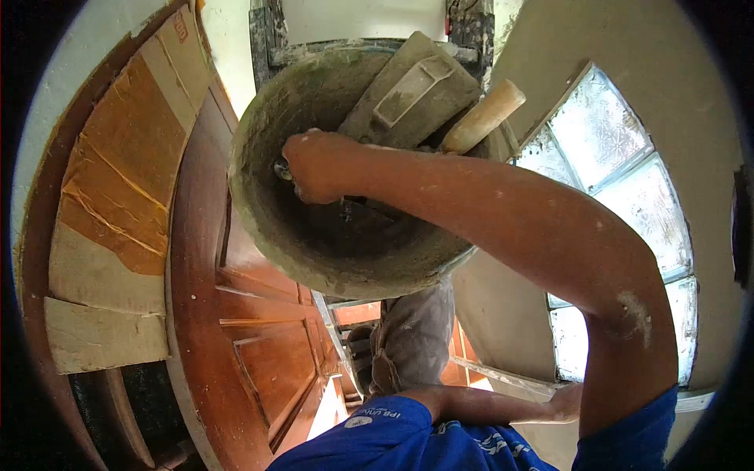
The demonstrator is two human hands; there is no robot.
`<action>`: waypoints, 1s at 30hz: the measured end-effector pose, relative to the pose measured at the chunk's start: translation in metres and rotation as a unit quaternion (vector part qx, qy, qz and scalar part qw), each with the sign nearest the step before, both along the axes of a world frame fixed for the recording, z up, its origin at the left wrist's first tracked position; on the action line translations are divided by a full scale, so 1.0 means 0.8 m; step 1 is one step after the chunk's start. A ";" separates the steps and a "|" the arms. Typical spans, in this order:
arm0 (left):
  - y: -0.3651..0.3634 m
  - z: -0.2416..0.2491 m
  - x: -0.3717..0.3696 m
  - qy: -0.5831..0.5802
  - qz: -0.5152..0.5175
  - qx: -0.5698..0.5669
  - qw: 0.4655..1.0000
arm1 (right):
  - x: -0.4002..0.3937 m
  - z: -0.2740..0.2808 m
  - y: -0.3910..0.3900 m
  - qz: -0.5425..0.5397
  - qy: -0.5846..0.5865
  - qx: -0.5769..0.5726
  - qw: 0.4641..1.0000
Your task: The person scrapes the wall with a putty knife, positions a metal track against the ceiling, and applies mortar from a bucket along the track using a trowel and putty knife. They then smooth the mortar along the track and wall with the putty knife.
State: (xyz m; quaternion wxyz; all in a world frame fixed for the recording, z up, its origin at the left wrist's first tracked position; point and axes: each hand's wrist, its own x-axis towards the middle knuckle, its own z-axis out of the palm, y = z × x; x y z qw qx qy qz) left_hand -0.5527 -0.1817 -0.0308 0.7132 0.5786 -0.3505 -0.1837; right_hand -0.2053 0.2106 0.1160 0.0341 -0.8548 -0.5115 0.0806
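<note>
My right hand [318, 166] reaches into a round, mortar-crusted bucket [255, 243], its fingers wrapped round the handle of what looks like a trowel. Only the handle's end shows beside the fist, and the blade is mostly hidden under the hand. A grey plastering float [428, 86] with a loop handle leans inside the bucket against the far rim. Beside it, a pale wooden tool handle [485, 118] sticks out over the right rim. Down by my body, my left hand [567, 404] is partly covered by my right arm, away from the bucket; its fingers are hidden.
A red-brown panelled door [271, 361] stands on the left, with brown cardboard [118, 196] beside it. Glass blocks [601, 125] are set in the plastered wall [503, 314] on the right. Dark, mortar-stained supports [267, 39] stand behind the bucket. My trouser leg [420, 334] shows below it.
</note>
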 end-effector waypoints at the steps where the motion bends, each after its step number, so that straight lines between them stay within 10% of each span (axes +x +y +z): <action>1: -0.020 -0.015 -0.009 0.022 0.000 0.001 1.000 | -0.004 0.007 -0.002 -0.008 0.011 0.035 0.999; 9: 0.014 0.032 0.029 0.061 -0.120 0.114 0.984 | -0.040 0.055 -0.065 -0.067 0.004 0.159 0.985; 12: 0.018 0.036 0.029 0.074 -0.132 0.121 0.981 | -0.052 0.068 -0.081 -0.089 0.066 -0.103 0.989; 15: 0.021 0.038 0.031 0.095 -0.141 0.118 0.978 | -0.047 0.043 -0.080 -0.041 0.017 -0.123 0.991; 24: -0.019 0.007 0.008 0.054 -0.088 0.090 0.991 | -0.044 0.049 -0.091 -0.140 0.011 -0.004 0.990; 27: -0.042 -0.011 -0.009 0.018 -0.023 0.058 0.998 | -0.024 0.027 -0.088 -0.021 -0.013 0.055 0.998; 30: -0.092 -0.049 -0.038 0.024 0.087 -0.012 0.996 | -0.010 0.040 -0.087 -0.134 0.127 -0.003 0.983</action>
